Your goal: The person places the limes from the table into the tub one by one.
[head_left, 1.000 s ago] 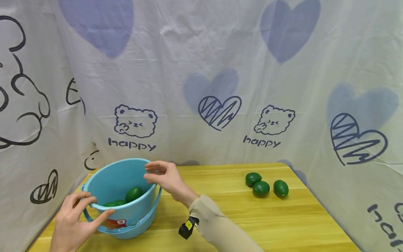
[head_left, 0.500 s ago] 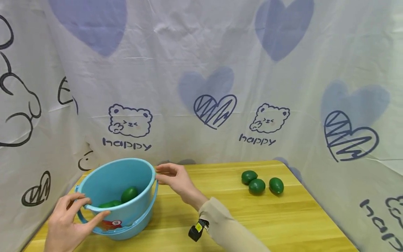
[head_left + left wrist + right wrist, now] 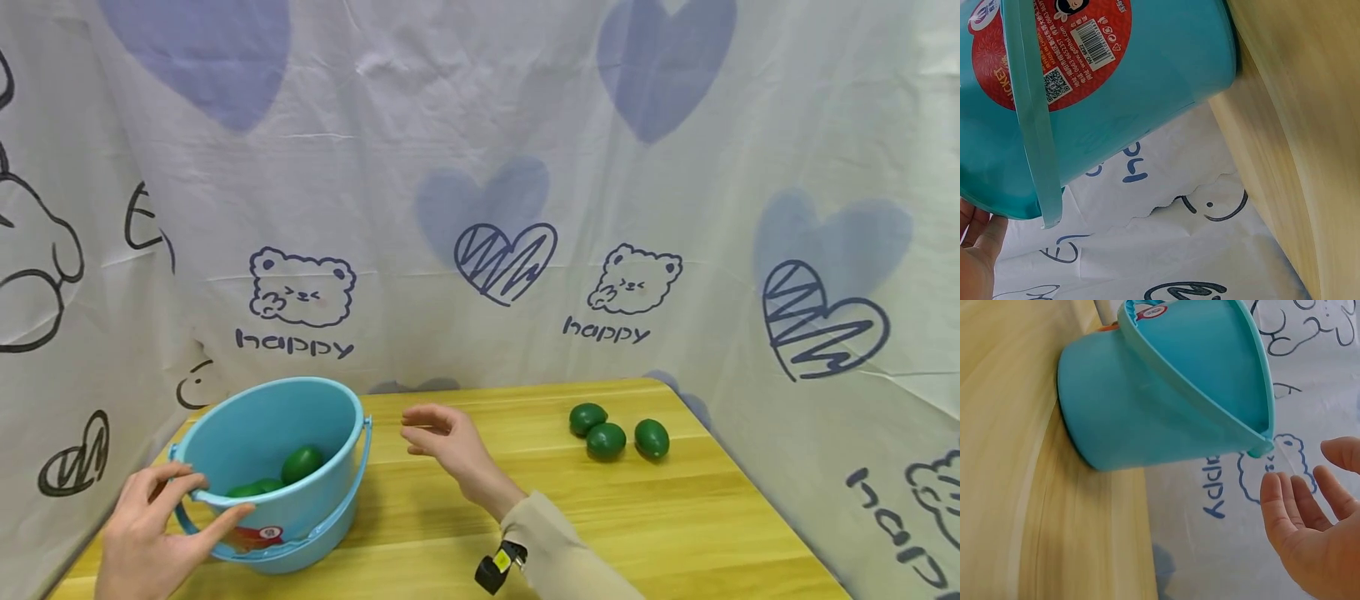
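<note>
A light-blue plastic bucket (image 3: 318, 504) stands on the left of the table, with several dark green limes (image 3: 303, 463) visible inside. My left hand (image 3: 142, 533) holds its near-left rim, fingers over the edge and thumb against the outer wall. The left wrist view shows the red label (image 3: 1094, 56) and the bucket's handle (image 3: 1035, 134) hanging across it. To the right of the bucket, my right hand (image 3: 457, 454) hovers apart from the rim, fingers loosely bent and holding nothing. In the right wrist view that hand (image 3: 1319, 550) is beside the handle's pivot.
Three more green limes (image 3: 606, 441) lie at the back right of the wooden table (image 3: 450, 550). White cloth (image 3: 420, 350) printed with hearts and bears hangs behind and along both sides. A black wrist device (image 3: 495, 569) sits at my right sleeve.
My right hand has moved from the bucket's right rim out to the right, away from it. The left hand keeps its hold. The head view has shifted slightly, sliding the scene left.
</note>
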Demonstrator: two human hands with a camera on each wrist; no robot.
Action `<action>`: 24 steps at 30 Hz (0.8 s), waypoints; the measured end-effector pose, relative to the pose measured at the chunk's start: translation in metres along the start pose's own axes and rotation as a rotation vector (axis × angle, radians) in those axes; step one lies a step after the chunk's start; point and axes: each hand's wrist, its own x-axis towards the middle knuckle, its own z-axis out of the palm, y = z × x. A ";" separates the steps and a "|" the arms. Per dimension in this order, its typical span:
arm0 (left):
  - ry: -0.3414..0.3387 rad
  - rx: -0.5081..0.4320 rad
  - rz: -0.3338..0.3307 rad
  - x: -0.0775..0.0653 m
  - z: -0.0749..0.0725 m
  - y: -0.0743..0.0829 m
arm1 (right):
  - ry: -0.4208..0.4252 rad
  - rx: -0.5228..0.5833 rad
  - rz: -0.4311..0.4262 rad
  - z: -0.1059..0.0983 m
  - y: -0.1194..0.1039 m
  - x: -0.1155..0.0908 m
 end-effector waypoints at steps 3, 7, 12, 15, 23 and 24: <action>-0.005 0.005 0.003 0.000 -0.001 0.000 | 0.001 -0.009 -0.003 -0.007 0.004 -0.005; -0.009 0.011 0.005 0.001 -0.001 0.000 | 0.005 -0.039 -0.024 -0.018 0.009 -0.011; -0.038 0.028 -0.015 0.001 -0.004 0.001 | 0.038 -0.095 -0.045 -0.038 0.017 -0.017; -0.045 0.035 -0.023 0.002 -0.005 0.001 | 0.070 -0.123 -0.047 -0.050 0.019 -0.019; -0.051 0.054 -0.035 0.002 -0.005 0.004 | 0.162 -0.089 -0.001 -0.083 0.019 -0.027; -0.045 0.055 -0.035 0.001 -0.005 0.004 | 0.183 -0.076 0.006 -0.088 0.019 -0.028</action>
